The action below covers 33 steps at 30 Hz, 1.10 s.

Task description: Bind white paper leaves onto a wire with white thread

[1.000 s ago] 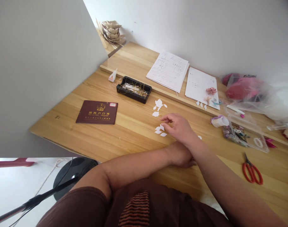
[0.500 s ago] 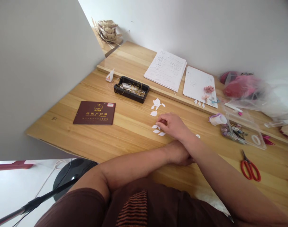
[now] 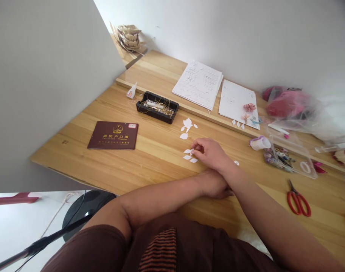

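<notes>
Grip of the right hand (image 3: 209,153), centre of the frame: thumb and fingers bent towards each other at the right edge of the white leaf cutouts (image 3: 187,157); whether a piece is pinched, cannot tell. Grip of the left hand (image 3: 214,184), just below centre: crossed under the right wrist, fingers partly hidden, state cannot be told.

On the worktop (image 3: 155,162), left to right:

One maroon Household Register booklet (image 3: 112,135), left of centre; gilt emblem, small label.
One white squeeze bottle (image 3: 131,92), upper left; pointed nozzle.
One black oblong tray (image 3: 154,114), upper left of centre; gold wire inside.
White petal cutouts (image 3: 184,136), centre, above the leaf cutouts.
One stack of cut paper sheets (image 3: 199,85), upper centre.
One second paper stack (image 3: 233,100), upper right; pink flower ornament (image 3: 249,107) on its lower right corner.
One purple-edged white cylinder (image 3: 259,143), right.
One clear plastic box (image 3: 311,174), right; mixed trinkets inside.
One pair of red-handled scissors (image 3: 295,193), lower right.
</notes>
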Motion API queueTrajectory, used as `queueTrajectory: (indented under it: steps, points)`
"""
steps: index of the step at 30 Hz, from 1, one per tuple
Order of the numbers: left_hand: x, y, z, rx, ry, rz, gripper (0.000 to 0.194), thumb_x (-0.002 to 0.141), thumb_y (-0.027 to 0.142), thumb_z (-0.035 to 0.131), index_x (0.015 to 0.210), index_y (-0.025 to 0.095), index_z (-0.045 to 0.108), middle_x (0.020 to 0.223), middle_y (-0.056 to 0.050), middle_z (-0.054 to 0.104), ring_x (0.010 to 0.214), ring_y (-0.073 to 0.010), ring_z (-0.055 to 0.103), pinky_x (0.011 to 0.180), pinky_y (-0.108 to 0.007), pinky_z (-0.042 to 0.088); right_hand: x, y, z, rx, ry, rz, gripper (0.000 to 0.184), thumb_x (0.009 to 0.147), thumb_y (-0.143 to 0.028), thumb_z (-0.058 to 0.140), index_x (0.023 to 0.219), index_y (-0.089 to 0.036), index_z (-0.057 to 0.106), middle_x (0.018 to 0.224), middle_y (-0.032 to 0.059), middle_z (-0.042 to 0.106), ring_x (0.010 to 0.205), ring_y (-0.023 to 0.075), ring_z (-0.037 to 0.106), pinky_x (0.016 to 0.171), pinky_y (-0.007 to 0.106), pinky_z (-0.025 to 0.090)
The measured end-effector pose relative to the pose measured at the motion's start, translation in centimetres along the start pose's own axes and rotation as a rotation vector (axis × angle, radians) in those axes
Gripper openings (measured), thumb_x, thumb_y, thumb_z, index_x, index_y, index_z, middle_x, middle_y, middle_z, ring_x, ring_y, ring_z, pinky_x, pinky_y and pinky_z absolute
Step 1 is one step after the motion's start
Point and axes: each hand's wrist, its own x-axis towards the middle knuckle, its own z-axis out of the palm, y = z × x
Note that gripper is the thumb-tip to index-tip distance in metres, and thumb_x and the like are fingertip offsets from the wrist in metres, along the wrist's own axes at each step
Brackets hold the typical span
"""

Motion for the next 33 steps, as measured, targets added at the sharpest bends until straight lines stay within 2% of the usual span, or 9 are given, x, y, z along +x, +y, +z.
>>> queueTrajectory:
  steps: [5, 8, 13, 17, 21, 26, 33]
  points:
    - [0.2, -0.3, 0.0, 0.046, -0.002, 0.04, 0.056, 0.102, 0.037, 0.056, 0.15, 0.008, 0.053, 0.16, -0.016, 0.053, 0.15, -0.0363, 0.047, 0.126, -0.045, 0.038, -0.3, 0.4, -0.1, 0.034, 0.006, 0.017, 0.017, 0.084, -0.011, 0.066, 0.095, -0.019, 0.076, 0.082, 0.0032, 0.072, 0.072, 0.0174, 0.059, 0.069, 0.031, 0.041]
    - [0.1, -0.1, -0.4, 0.057, 0.001, 0.033, 0.058, 0.102, 0.039, 0.057, 0.15, 0.009, 0.053, 0.159, -0.016, 0.054, 0.15, -0.0362, 0.047, 0.123, -0.045, 0.04, -0.4, 0.4, -0.2, 0.03, 0.001, 0.004, 0.015, 0.083, -0.01, 0.067, 0.093, -0.019, 0.076, 0.082, 0.0036, 0.072, 0.072, 0.0179, 0.06, 0.071, 0.032, 0.042]
    - [0.0, 0.1, -0.5, 0.035, -0.006, 0.01, 0.06, 0.101, 0.036, 0.058, 0.153, 0.007, 0.05, 0.163, -0.017, 0.049, 0.153, -0.0363, 0.043, 0.126, -0.045, 0.037, 0.0, 0.0, -0.2, -0.012, -0.012, -0.009, 0.009, 0.087, -0.015, 0.068, 0.08, -0.02, 0.072, 0.081, 0.0044, 0.073, 0.073, 0.0185, 0.06, 0.071, 0.032, 0.041]
    - [0.0, -0.3, 0.4, 0.011, 0.017, -0.023, 0.066, 0.098, 0.037, 0.062, 0.156, 0.009, 0.045, 0.167, -0.016, 0.043, 0.157, -0.0366, 0.037, 0.13, -0.047, 0.032, 0.4, -0.2, -0.2, -0.106, 0.007, -0.012, 0.013, 0.09, -0.022, 0.072, 0.078, -0.02, 0.07, 0.079, 0.0048, 0.072, 0.073, 0.0198, 0.059, 0.072, 0.034, 0.04]
    - [0.0, -0.4, 0.6, -0.017, 0.027, -0.008, 0.066, 0.099, 0.036, 0.062, 0.156, 0.008, 0.045, 0.166, -0.016, 0.045, 0.157, -0.0357, 0.037, 0.131, -0.047, 0.03, 0.4, 0.0, -0.1, -0.15, 0.05, -0.02, 0.016, 0.092, -0.027, 0.073, 0.078, -0.019, 0.069, 0.08, 0.0057, 0.073, 0.075, 0.0211, 0.059, 0.075, 0.035, 0.04]
    - [-0.2, 0.0, 0.0, -0.008, 0.022, -0.016, 0.067, 0.1, 0.034, 0.06, 0.157, 0.004, 0.043, 0.168, -0.019, 0.041, 0.158, -0.0374, 0.034, 0.132, -0.05, 0.027, 0.8, 0.1, 0.2, -0.103, 0.035, -0.071, 0.013, 0.09, -0.028, 0.077, 0.081, -0.02, 0.072, 0.081, 0.0049, 0.074, 0.076, 0.0206, 0.061, 0.074, 0.034, 0.041]
    - [-0.2, 0.1, -0.3, 0.039, -0.021, -0.025, 0.068, 0.101, 0.036, 0.057, 0.158, 0.002, 0.041, 0.17, -0.019, 0.037, 0.161, -0.0377, 0.029, 0.133, -0.049, 0.024, 1.1, 0.1, 0.1, -0.078, 0.082, -0.196, 0.008, 0.093, -0.019, 0.069, 0.089, -0.022, 0.075, 0.09, 0.0055, 0.076, 0.085, 0.0224, 0.065, 0.085, 0.037, 0.044]
